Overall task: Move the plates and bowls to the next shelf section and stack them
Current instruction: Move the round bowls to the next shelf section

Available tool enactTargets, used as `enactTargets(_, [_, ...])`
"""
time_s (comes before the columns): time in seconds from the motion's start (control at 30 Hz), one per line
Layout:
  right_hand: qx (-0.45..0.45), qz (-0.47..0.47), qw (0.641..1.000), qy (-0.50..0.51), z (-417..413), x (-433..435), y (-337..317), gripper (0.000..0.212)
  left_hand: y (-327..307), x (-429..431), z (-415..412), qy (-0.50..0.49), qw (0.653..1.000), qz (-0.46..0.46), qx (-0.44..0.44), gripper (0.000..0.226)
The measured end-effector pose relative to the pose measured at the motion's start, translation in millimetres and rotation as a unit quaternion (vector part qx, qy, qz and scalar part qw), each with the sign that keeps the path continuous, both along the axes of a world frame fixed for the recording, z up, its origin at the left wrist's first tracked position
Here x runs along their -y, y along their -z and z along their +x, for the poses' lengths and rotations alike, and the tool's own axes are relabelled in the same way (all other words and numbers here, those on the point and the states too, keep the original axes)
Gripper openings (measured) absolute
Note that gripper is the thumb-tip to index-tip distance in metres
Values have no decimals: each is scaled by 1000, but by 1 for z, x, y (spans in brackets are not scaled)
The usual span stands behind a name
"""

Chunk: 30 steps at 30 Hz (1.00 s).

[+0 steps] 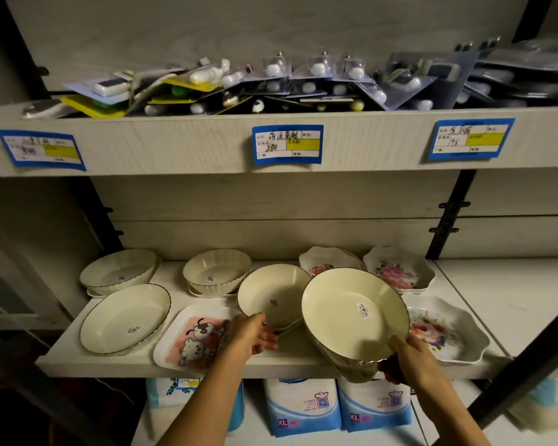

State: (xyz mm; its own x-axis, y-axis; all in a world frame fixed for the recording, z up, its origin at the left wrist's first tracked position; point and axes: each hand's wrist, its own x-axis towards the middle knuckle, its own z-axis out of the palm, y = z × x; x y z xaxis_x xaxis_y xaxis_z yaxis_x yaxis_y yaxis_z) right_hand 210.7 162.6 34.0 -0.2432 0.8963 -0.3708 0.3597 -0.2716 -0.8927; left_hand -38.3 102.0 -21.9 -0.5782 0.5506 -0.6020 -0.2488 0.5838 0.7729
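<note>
Shelf [290, 352] with three floral dishes [329, 262] [397, 268] [442, 329]; left fingers [268, 339] round one bowl [271, 297], right fingers [397, 342] round a plate [351, 310].

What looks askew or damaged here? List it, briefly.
The blister packs on the upper shelf lie in a jumbled, overlapping heap. The smaller plate in the left hand and larger plate in the right hand tilt, being held. No breakage shows.

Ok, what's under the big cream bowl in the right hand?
At least one more dish is nested under the big cream bowl, its outer wall showing at the near edge by the right hand. The bowl covers the rest, so the count cannot be told.
</note>
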Motion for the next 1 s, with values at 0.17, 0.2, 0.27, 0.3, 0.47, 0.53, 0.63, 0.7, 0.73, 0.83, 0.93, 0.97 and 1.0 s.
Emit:
enactTargets(0.17, [-11, -7, 1000, -8, -3, 2, -4, 24, -7, 2, 3, -11, 999, 22, -26, 32])
enactTargets(0.2, [-10, -6, 1000, -11, -3, 1, -4, 24, -9, 3, 3, -15, 999, 29, -30, 32])
enactTargets(0.27, [-7, -1, 1000, -16, -3, 1, -4, 24, -14, 6, 3, -15, 998, 40, -37, 33])
enactTargets(0.3, [-9, 2, 1000, -17, -3, 1, -4, 23, -17, 9, 3, -12, 998, 45, -42, 34])
enactTargets(0.47, [-20, 23, 1000, -3, -2, 2, -6, 23, -31, 23, -2, -8, 995, 60, -81, 39])
enactTargets(0.53, [-15, 35, 999, 1, 2, 3, -6, 23, -38, 32, -4, -5, 993, 74, -95, 38])
enactTargets(0.63, [-20, 34, 999, 15, 12, 7, -8, 22, -51, 49, -4, -3, 990, 101, -101, 31])
enactTargets(0.7, [-23, 29, 999, 24, 21, 11, -9, 20, -61, 61, -1, 10, 990, 98, -97, 29])
enactTargets(0.73, [-23, 31, 999, 28, 26, 13, -10, 20, -65, 67, 1, 19, 991, 93, -98, 29])
enactTargets(0.83, [-9, 42, 999, 31, 42, 18, -11, 22, -73, 80, 9, 48, 988, 90, -114, 29])
enactTargets(0.93, [8, 62, 997, 39, 66, 19, -10, 23, -78, 90, 26, 65, 983, 104, -136, 31])
enactTargets(0.97, [11, 60, 997, 39, 75, 19, -9, 23, -79, 92, 32, 68, 982, 105, -144, 32])
enactTargets(1.0, [12, 54, 998, 39, 83, 18, -8, 23, -79, 94, 40, 71, 981, 103, -150, 33])
